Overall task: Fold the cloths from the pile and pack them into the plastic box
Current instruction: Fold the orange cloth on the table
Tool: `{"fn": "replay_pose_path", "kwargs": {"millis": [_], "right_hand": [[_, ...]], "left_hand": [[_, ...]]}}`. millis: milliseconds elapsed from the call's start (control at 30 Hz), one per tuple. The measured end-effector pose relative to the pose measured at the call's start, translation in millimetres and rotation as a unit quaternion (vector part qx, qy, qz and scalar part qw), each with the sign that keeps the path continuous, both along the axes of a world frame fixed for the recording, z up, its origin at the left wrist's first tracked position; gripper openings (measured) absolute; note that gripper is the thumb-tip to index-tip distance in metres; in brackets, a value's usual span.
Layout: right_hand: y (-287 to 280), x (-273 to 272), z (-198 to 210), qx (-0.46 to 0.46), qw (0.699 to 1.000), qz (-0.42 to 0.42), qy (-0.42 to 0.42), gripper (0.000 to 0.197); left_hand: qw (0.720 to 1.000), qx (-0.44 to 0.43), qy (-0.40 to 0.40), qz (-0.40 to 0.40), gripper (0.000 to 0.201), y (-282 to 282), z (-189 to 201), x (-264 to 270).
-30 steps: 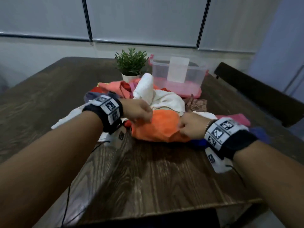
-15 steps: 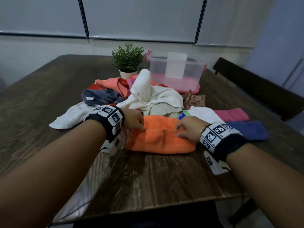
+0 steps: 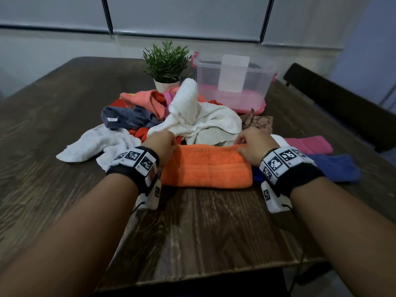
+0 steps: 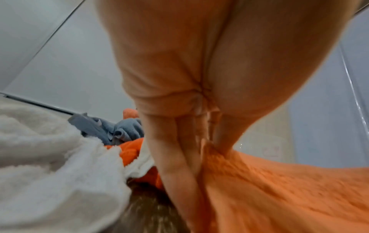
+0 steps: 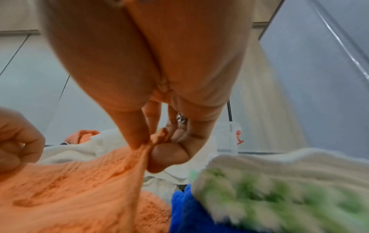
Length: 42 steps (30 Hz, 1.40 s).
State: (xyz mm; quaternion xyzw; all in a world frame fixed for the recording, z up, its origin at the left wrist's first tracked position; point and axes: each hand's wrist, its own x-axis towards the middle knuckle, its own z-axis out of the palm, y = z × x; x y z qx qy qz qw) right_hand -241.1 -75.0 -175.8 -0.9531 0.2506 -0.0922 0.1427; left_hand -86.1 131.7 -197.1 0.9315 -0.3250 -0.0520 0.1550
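An orange cloth point(image 3: 206, 168) lies folded in a flat band on the wooden table point(image 3: 192, 228), just in front of the pile of cloths point(image 3: 192, 116). My left hand point(image 3: 164, 144) pinches its far left corner, and the left wrist view shows the orange cloth point(image 4: 279, 189) caught between thumb and fingers point(image 4: 175, 157). My right hand point(image 3: 252, 144) pinches the far right corner; in the right wrist view the orange cloth point(image 5: 79, 181) bunches between thumb and fingers point(image 5: 169, 152). The clear plastic box point(image 3: 233, 82) stands behind the pile at the back right.
A small potted plant point(image 3: 166, 65) stands behind the pile, left of the box. Folded pink point(image 3: 308, 143) and blue point(image 3: 334, 168) cloths lie to the right. A white cloth point(image 3: 100, 144) spreads at the left. A dark chair point(image 3: 342, 103) stands at the table's right.
The orange cloth was bunched and raised between my hands; it now lies flat in a folded band, with both hands spread apart at its far corners.
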Motion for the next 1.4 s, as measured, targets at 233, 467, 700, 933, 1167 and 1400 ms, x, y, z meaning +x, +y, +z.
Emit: {"fn": "replay_pose_path", "kwargs": {"millis": [233,467,700,933,1167,1400], "right_hand": [[-10.6,20.1,-16.7,-0.049,0.999,-0.004,0.024,0.027],[11.7,18.8,-17.0,-0.026,0.985,0.138,0.103,0.013],[12.6,23.9,-19.3,-0.061,0.963,0.170,0.199,0.028],[21.0,40.8,23.1,0.063,0.981,0.173,-0.066,0.061],[16.5,43.0,74.6,0.143,0.956,0.114,-0.230,0.012],[11.3,25.9,89.6,0.212,0.932,0.100,-0.277,0.034]], "left_hand": [[0.998,-0.011,-0.029,0.050,0.021,-12.0,-6.2,7.0],[0.997,0.046,-0.036,0.057,0.025,-19.0,-6.0,16.8],[0.994,-0.015,0.093,0.048,0.042,-9.2,-0.4,18.2],[0.963,-0.237,0.058,-0.116,0.042,-12.0,49.0,0.3],[0.955,-0.229,0.107,-0.159,0.043,-17.8,90.1,10.2],[0.875,-0.438,0.180,-0.099,0.016,-18.7,97.8,6.2]]}}
